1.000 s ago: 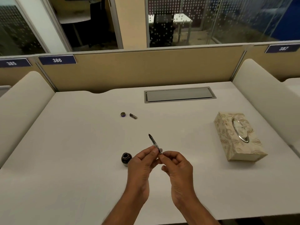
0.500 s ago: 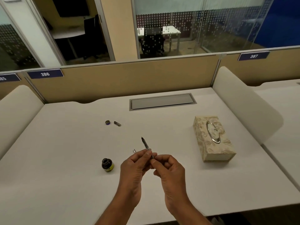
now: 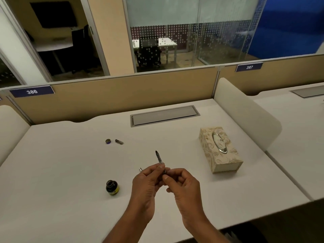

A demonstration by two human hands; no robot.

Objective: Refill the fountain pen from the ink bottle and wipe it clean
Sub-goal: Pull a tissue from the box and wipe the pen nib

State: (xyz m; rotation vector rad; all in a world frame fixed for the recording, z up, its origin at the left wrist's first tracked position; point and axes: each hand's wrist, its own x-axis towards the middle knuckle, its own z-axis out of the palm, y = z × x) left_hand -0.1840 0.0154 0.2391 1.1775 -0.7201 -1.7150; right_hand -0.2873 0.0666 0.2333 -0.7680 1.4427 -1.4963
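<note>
Holding the fountain pen (image 3: 159,159) up off the desk (image 3: 70,172) with both hands here. The left hand (image 3: 147,183) pinches the barrel partway along and the right hand (image 3: 182,186) pinches the back end just behind it, so the two grips nearly touch. The nib end points up and away from the grip, which I'd guess keeps ink off the fingers while the back end gets twisted. It looks like filler work to me, but the bit between the fingertips is too small to tell. The ink bottle (image 3: 112,187) stands open to the left of the grip, near enough for dipping — it's dark inside, and I can't tell how full it is. Its cap (image 3: 108,141) lies well beyond the grip on the left with a small metal pen part (image 3: 119,141) just beside it, probably parked out of the way. A silvery piece (image 3: 140,169) peeks out just past the left hand, no idea what it is. The tissue box (image 3: 220,149) sits off to the right of the grip, handy for the wipe — I can't tell whether a tissue is poking out of its oval slot.
</note>
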